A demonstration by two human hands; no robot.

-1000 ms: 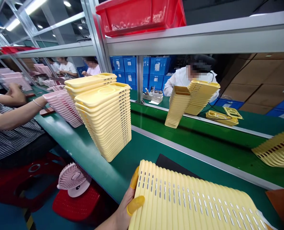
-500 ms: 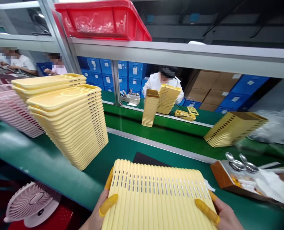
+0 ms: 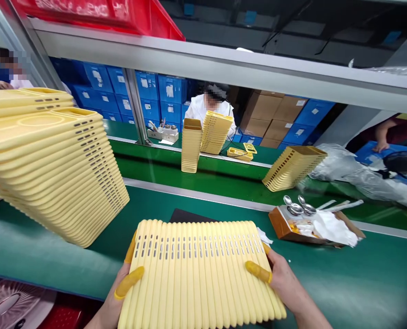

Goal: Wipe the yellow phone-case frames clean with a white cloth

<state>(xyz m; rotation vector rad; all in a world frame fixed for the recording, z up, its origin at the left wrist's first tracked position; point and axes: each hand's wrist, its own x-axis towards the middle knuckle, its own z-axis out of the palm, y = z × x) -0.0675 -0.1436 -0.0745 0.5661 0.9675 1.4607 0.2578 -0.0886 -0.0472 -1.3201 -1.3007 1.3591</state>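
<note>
At six o'clock, low in the wearer's view, a row of nested yellow shells [image 3: 196, 274] lies on its side, its ribs running toward the wearer and its slots lined up near the far edge. The left hand [image 3: 117, 288] has its grip clamped on the end at nine o'clock, and the right hand [image 3: 281, 274] has its grip clamped on the end at three o'clock; yellow finger covers [image 3: 131, 279] show on both thumbs. The step in hand looks like two-handed holding and steadying of the whole row. Whether its underside rests on the bench [image 3: 347, 278] or is lifted from it cannot be told. Any move from here would seem to call for even inward pressure from both ends, with the hands travelling together, since the middle shells appear to be kept in line only by that squeeze and could fan or slip if one side eased. From the row, a dark mat [image 3: 190, 215] lies just beyond at twelve o'clock, a tall yellow stack [image 3: 62, 183] stands near at ten, and a cardboard tray [image 3: 279, 225] with metal spoons [image 3: 294, 209] sits near at two, limiting sideways room.
</note>
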